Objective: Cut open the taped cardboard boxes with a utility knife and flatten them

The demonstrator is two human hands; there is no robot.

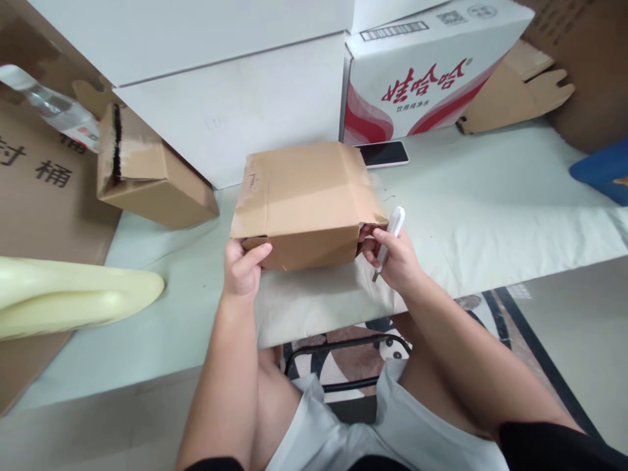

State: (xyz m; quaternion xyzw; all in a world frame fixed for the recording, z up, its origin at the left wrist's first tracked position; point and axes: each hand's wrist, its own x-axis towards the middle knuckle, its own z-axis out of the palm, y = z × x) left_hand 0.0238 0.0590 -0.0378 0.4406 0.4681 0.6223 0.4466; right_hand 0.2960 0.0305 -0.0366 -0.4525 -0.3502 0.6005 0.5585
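A brown cardboard box [304, 190] rests on the cloth-covered table, tilted a little, its near side facing me. My left hand [244, 267] is closed on its near left corner, thumb over the flap and fingers behind. At the near right corner, my right hand [392, 256] grips a white utility knife [391, 237] with its metal tip pointing down towards me. Fingers of that same hand also reach into the torn edge of the box. What the box contains is hidden.
Large white cartons [275, 111] and a red-and-white carton [417, 85] stand behind, with a phone [384, 154] before them. Left are a smaller cardboard box [157, 176], a plastic bottle [53, 104] and a pale yellow object [78, 294]. A blue object [601, 171] sits right.
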